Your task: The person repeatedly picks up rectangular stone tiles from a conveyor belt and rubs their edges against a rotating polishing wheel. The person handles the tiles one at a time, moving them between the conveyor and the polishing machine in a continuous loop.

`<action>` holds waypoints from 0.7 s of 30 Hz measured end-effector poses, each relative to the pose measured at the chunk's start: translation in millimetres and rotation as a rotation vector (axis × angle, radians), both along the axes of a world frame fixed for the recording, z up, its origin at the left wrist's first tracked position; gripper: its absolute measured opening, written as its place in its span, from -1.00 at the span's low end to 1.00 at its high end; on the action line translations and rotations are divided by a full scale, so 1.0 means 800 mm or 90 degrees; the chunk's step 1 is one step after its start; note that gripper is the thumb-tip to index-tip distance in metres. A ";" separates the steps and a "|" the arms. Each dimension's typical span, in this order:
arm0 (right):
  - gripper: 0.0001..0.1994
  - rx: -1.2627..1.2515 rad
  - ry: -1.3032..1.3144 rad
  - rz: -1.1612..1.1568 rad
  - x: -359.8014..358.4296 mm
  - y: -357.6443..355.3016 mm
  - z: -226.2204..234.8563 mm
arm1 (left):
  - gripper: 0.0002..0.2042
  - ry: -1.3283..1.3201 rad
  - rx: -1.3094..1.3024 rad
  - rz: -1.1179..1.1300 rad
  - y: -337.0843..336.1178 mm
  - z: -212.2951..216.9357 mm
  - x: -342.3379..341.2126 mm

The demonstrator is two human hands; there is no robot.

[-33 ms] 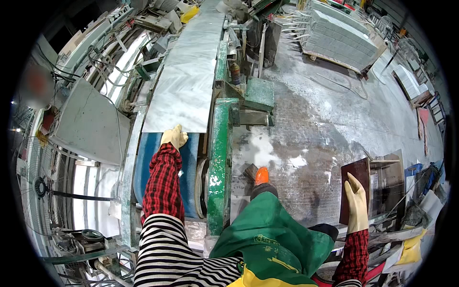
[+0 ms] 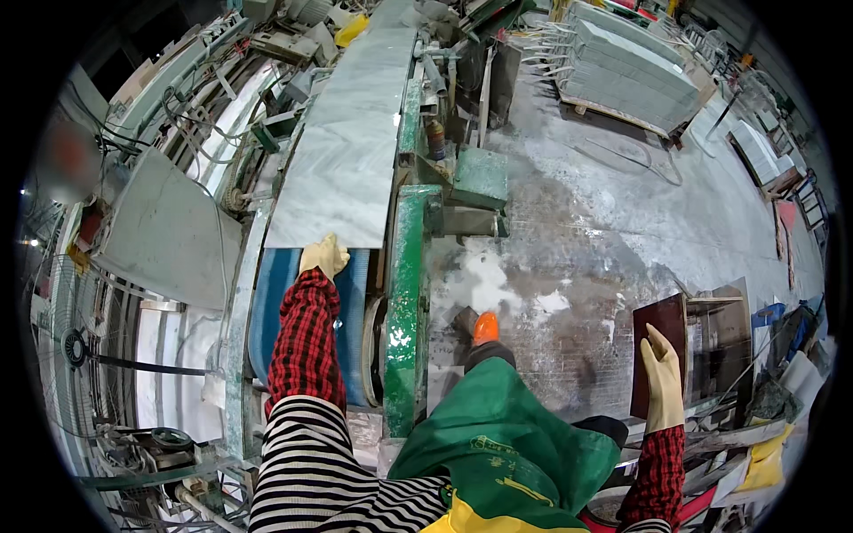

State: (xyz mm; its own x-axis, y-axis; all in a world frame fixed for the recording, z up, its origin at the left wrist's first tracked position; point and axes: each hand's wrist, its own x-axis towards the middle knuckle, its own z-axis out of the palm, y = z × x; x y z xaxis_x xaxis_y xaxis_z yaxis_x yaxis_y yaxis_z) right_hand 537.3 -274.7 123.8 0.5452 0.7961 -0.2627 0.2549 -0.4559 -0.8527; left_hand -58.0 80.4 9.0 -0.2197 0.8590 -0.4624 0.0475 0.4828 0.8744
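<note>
My left hand (image 2: 324, 256), in a pale yellow glove, reaches forward with its fingers curled on the near edge of a long grey-white marble slab (image 2: 346, 142). The slab lies on the blue belt (image 2: 265, 306) of a green-framed machine (image 2: 407, 293). My right hand (image 2: 663, 377), also gloved, is stretched out to the right with straight fingers laid flat against the edge of a dark red-brown board (image 2: 656, 333) standing upright. I wear red checked sleeves and a green apron (image 2: 498, 435). An orange boot tip (image 2: 485, 327) shows on the wet floor.
The concrete floor (image 2: 613, 222) is wet, with white slurry beside the machine. A pallet of stacked grey slabs (image 2: 626, 75) stands at the back right. Another stone slab (image 2: 164, 231) leans on the left among cables and a fan. Racks and clutter crowd the right edge.
</note>
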 end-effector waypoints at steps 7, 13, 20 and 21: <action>-0.54 -0.033 -0.261 -0.109 0.131 -0.164 -0.047 | -0.54 -0.004 0.201 -0.025 -0.046 -0.021 0.007; -0.54 -0.168 -0.525 -0.358 0.207 -0.440 -0.065 | -0.51 0.645 0.535 -0.177 -0.173 0.025 0.039; -0.45 -0.424 -0.621 -0.437 0.222 -0.641 -0.143 | -0.50 0.923 0.435 -0.227 -0.177 -0.013 0.048; -0.45 -0.394 -0.625 -0.472 0.212 -0.649 -0.152 | -0.50 0.912 0.444 -0.240 -0.176 -0.009 0.051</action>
State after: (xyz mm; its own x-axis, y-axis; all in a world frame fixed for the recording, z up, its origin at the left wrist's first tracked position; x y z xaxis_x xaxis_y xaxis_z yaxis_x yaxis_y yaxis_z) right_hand 706.7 -794.2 2.5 0.9528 0.1361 0.2715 0.1619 -0.9839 -0.0751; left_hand -17.4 -60.3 1.8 0.1556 0.9034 0.3995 0.9809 -0.1892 0.0459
